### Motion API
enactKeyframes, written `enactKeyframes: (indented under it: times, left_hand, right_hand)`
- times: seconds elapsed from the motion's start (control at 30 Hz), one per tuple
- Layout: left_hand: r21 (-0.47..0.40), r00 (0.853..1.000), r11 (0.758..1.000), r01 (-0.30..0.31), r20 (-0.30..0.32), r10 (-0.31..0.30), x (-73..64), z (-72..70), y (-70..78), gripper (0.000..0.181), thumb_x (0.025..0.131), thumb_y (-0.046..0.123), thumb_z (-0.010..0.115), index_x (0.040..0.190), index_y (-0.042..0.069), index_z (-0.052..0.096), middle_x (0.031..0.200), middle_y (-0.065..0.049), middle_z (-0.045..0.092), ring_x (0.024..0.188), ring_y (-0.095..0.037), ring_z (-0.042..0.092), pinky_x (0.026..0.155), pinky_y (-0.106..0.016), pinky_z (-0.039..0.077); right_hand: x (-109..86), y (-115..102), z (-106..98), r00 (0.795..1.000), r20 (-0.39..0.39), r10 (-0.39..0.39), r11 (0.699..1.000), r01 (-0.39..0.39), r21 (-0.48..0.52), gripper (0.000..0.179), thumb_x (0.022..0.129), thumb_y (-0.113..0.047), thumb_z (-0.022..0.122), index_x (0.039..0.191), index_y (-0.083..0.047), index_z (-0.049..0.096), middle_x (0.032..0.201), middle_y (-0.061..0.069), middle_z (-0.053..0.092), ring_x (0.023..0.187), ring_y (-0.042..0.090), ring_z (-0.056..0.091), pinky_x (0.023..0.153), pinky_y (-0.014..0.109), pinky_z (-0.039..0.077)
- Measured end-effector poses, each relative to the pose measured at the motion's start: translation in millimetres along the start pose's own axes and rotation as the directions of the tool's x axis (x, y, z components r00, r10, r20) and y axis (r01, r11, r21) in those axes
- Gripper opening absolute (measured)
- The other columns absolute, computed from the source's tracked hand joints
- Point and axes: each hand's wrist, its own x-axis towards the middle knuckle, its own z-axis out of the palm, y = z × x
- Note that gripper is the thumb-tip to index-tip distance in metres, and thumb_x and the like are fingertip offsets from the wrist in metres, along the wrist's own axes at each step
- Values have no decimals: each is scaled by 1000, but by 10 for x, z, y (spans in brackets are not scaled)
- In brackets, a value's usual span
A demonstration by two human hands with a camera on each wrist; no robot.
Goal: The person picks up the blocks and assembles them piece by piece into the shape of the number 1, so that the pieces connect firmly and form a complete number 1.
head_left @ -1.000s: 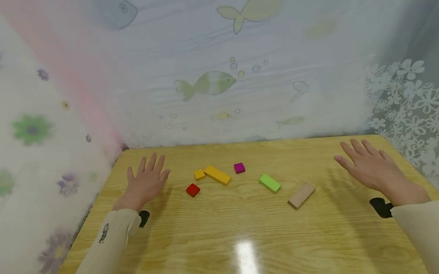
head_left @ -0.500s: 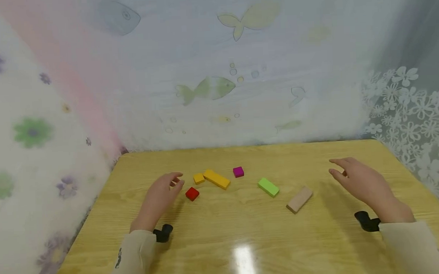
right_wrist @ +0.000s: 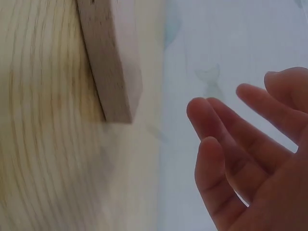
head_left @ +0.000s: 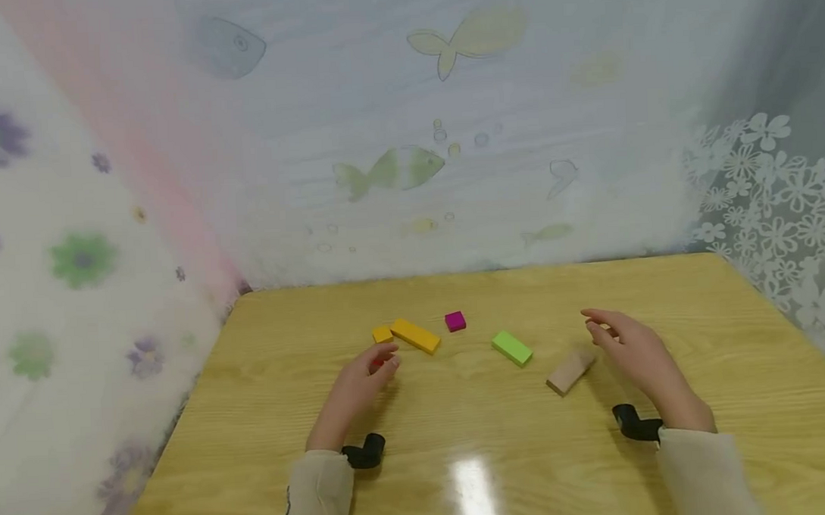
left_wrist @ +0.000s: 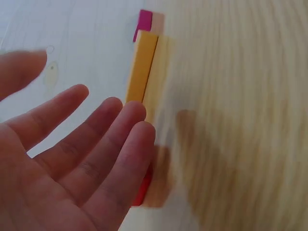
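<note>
My left hand (head_left: 357,388) hovers over the table with loosely bent fingers and nothing in them. It overlaps a red block (left_wrist: 142,191), mostly hidden behind the fingers in the head view. Just beyond lie a small yellow block (head_left: 382,334) and a long yellow block (head_left: 416,336), end to end. My right hand (head_left: 637,359) hangs above the table beside a plain wooden block (head_left: 570,371), its fingers relaxed and holding nothing. In the right wrist view the wooden block (right_wrist: 107,57) stands apart from the fingertips.
A green block (head_left: 512,348) lies between the hands, and a small purple block (head_left: 455,321) sits farther back. The wooden table (head_left: 418,424) meets a fish-patterned curtain (head_left: 384,213) at its far edge. A flowered curtain (head_left: 81,337) borders the left side.
Both hands have moved inward, the left to the right over the red block, the right to the left up to the wooden block. Their spread fingers have relaxed into a loose bend.
</note>
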Motion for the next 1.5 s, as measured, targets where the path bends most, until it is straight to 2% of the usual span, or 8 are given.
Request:
enactKeyframes:
  times: [0.1,0.3,0.57,0.77,0.9,1.07,1.2,1.5]
  left_hand:
    - [-59,998,998,31,60,-27,27,113,-32,49,86,52,48,128,27,46,114,5,53,97,-16,54,81,-37,42]
    - [-62,996,996,61,75,-56,14,225,-94,51,84,55,48,126,26,46,119,4,51,111,-20,47,91,-46,35]
    - [-148,996,987,60,67,-51,188,232,-98,49,87,50,47,129,25,45,121,4,49,112,-18,46,89,-41,38]
    - [-140,998,989,55,28,-52,347,166,-49,51,87,50,49,131,26,41,122,5,46,112,-18,45,89,-41,38]
    - [-85,1000,996,20,12,-19,435,196,-12,50,88,45,50,133,27,39,129,-1,38,113,-20,41,90,-45,35]
    - [69,1000,998,-6,-10,7,514,276,21,46,88,43,51,131,30,43,125,-6,34,112,-24,38,88,-48,34]
    - [145,999,989,-39,-12,42,555,347,22,44,87,41,54,129,28,47,123,-8,36,113,-29,34,89,-49,32]
    - [282,995,954,-98,55,86,584,454,56,51,88,41,51,134,24,41,146,-3,18,128,-34,18,94,-60,19]
  right_hand:
    - [5,-8,88,1000,3,27,998,-27,59,52,95,-46,29,137,-15,36,124,14,50,98,30,54,73,48,41]
    - [-16,-42,389,999,-8,48,985,-46,169,48,96,-42,31,137,-16,36,121,11,52,98,27,55,76,46,42]
    - [303,-149,659,993,-104,52,931,-11,365,43,96,-39,34,133,-19,41,114,11,56,94,26,57,72,42,46]
    - [494,-285,783,993,-109,38,934,3,356,42,95,-39,37,132,-20,42,111,8,59,93,21,57,74,38,45]
    - [548,-324,787,993,-104,46,953,-13,302,45,93,-44,40,132,-23,43,112,5,57,98,22,54,81,43,41]
    - [593,-346,816,994,-110,13,959,18,282,46,91,-46,44,130,-24,45,114,2,55,106,23,49,87,45,38]
    - [611,-363,852,994,-110,-6,963,36,268,45,91,-40,46,132,-21,43,114,3,56,105,21,50,87,42,39]
    - [601,-426,808,995,-103,-8,952,39,305,43,91,-34,49,132,-22,43,121,7,51,107,22,48,88,45,38]
